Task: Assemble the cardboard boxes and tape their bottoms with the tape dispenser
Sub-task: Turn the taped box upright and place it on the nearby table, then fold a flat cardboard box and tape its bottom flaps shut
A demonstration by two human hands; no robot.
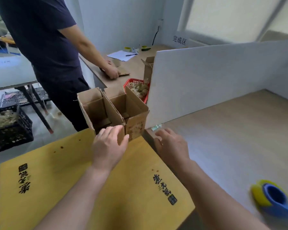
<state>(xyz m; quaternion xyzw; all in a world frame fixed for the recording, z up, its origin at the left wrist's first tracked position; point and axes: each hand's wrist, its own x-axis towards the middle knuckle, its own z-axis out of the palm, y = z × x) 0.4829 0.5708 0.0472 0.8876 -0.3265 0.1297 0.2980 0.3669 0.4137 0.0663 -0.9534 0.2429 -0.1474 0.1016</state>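
Two assembled brown cardboard boxes stand open-topped side by side on a yellow surface: a left box and a right box. My left hand touches the near corner of the right box, fingers loosely curved around its edge. My right hand hovers open to the right of the boxes, above the table edge, holding nothing. A blue tape dispenser with a yellow roll lies on the wooden table at the lower right.
A white foam divider stands right of the boxes. Behind it sit a red basket and another open box. A person in dark clothes handles flat cardboard at the far desk. A black crate sits on the floor at left.
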